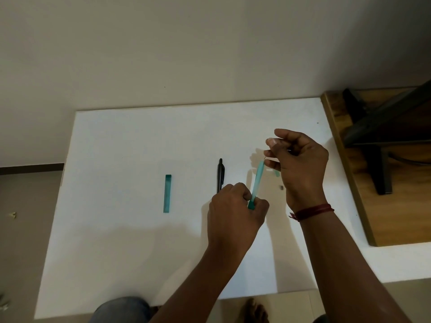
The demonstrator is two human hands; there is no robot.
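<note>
Grips a slim translucent teal plastic tube (257, 180) by its lower end with the left hand (235, 210), fingers and thumb curled tight round it. Holds it raised just off the white table (140, 229) and tilted, with the long axis running from the left hand up and away toward the right hand (300, 164).

Pinches a thin dark wire-like refill (265, 158) with the right fingers (270, 141), thumb and forefinger pressed together on it and the others loosely curled. Cannot tell the refill's length, mostly hidden behind the hand. Brings its visible end right to the tube's upper mouth, touching or just inside; too small to say which.

Looks like feeding the refill into the tube, though drawing it out cannot be ruled out. Turns on one thing: getting the refill in line with the tube's long axis, pointing down toward the left hand. Right hand nearer the open mouth, so probably the one to move, with the left only steadying.

Also on the table: a black plastic pen (220, 174) just beside the left hand, lying lengthwise away from the body; a flat teal translucent bar (167, 193) well apart to the left, parallel to the pen; a small teal piece (276, 174) and a small grey piece (281, 187) under the right hand.
</note>
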